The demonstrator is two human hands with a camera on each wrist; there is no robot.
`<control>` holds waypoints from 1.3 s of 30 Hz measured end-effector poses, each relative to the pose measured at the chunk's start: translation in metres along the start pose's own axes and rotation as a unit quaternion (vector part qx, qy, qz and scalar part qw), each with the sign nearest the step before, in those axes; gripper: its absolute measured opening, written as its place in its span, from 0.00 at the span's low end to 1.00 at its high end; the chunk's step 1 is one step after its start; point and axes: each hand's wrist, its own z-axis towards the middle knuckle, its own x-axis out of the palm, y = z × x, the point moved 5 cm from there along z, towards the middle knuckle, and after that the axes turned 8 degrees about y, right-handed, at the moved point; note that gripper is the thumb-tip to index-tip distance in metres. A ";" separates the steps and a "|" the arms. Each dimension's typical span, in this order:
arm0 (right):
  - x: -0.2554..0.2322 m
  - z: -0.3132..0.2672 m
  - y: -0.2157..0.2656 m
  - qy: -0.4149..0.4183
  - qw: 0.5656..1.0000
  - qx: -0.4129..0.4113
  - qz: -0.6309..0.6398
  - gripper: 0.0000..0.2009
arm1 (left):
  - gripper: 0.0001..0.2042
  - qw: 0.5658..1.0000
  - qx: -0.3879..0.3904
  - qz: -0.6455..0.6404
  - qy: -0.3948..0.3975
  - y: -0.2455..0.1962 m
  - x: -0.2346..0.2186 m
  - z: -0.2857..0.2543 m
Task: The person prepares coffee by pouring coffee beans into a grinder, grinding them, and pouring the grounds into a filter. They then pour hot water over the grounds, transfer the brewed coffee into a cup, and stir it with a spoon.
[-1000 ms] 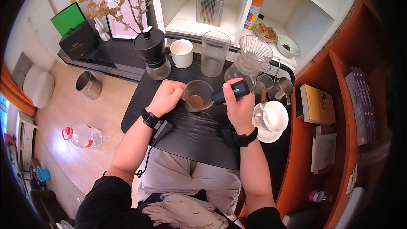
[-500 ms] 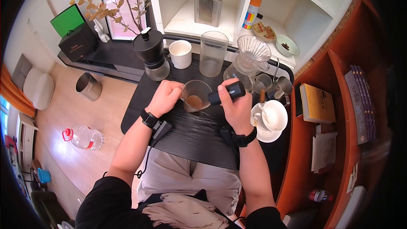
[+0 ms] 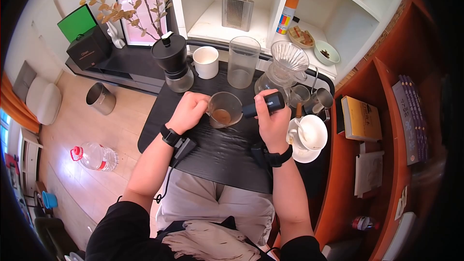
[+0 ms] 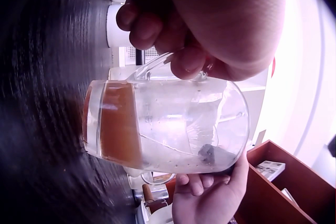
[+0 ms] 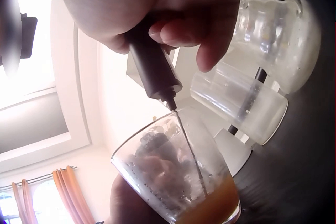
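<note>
My left hand [image 3: 190, 111] grips the handle of a clear glass mug [image 3: 231, 102], low over the black tabletop. Brown liquid [image 4: 119, 124] fills the bottom of the mug, as the left wrist view shows. In my right hand [image 3: 273, 123] is a black handheld milk frother [image 3: 263, 105], held at a slant with the thumb along its body. Its thin metal shaft [image 5: 190, 148] passes over the rim and down into the mug, its lower end reaching the brown liquid. The whisk tip is hidden in the liquid.
Behind the mug stand a coffee grinder [image 3: 169, 55], a white cup [image 3: 206, 63], a tall glass [image 3: 241, 60] and a glass dripper [image 3: 290, 58] on its server. To the right are a metal pitcher [image 3: 322, 99] and a white cup with saucer [image 3: 311, 133].
The right hand and frother shifted slightly left, then back to the right. The left hand keeps hold of the mug in nearly the same place.
</note>
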 end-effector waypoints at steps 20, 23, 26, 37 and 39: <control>0.004 0.001 0.007 0.057 0.998 -0.005 -0.017 0.10 | 0.15 1.000 -0.014 0.007 0.009 0.002 -0.002 0.000; 0.001 0.001 0.003 0.042 0.999 -0.005 -0.021 0.10 | 0.15 1.000 -0.010 0.013 0.010 0.003 -0.003 0.000; 0.005 0.002 0.011 0.056 0.998 -0.006 -0.018 0.10 | 0.15 1.000 -0.006 0.014 0.015 0.001 -0.003 0.000; 0.004 0.001 0.012 0.050 0.996 -0.051 -0.052 0.10 | 0.15 1.000 -0.010 0.018 0.010 0.001 -0.003 0.000; 0.001 0.001 0.007 0.033 0.997 -0.043 -0.046 0.10 | 0.15 1.000 -0.008 0.020 0.014 0.001 -0.004 0.000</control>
